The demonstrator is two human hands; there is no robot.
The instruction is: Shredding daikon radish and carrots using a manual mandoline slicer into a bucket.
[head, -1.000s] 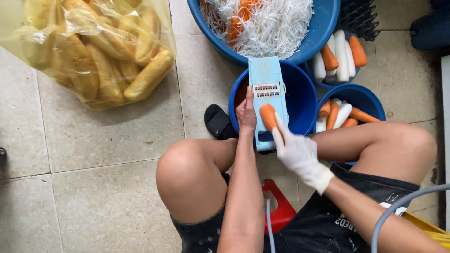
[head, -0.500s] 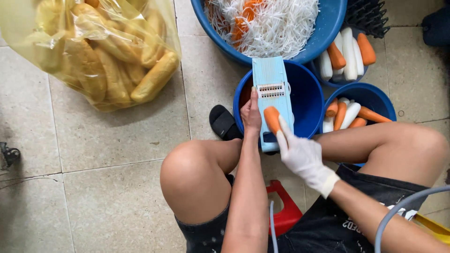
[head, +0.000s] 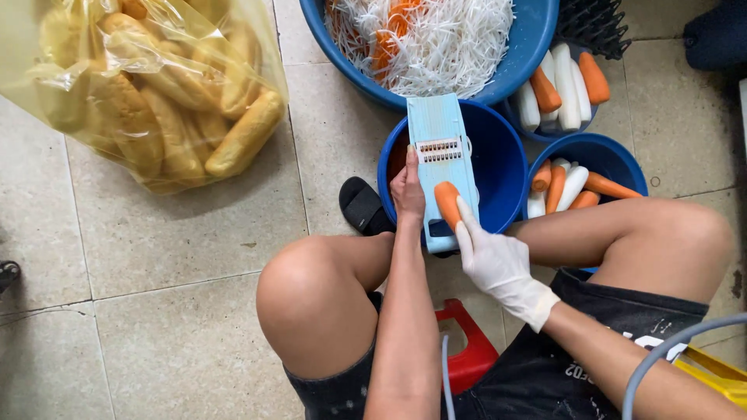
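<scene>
A light blue slicer board [head: 440, 148] lies slanted over a blue bucket [head: 498, 167]. My left hand [head: 408, 193], bare, grips the board's left edge and steadies it. My right hand [head: 493, 260], in a white glove, presses a peeled carrot [head: 447, 204] onto the lower part of the board, below the blade slot. I sit on a low red stool [head: 467, 354] with a knee on each side of the bucket.
A large blue basin [head: 537, 47] of shredded white and orange strips stands at the top. Two smaller blue tubs [head: 611, 152] hold peeled carrots and white radishes. A clear bag of bread loaves [head: 156, 93] lies at the upper left. A black sandal [head: 362, 206] rests by the bucket.
The carrot and my gloved right hand have stayed low on the board, shifting only slightly. My left hand keeps its grip on the slicer.
</scene>
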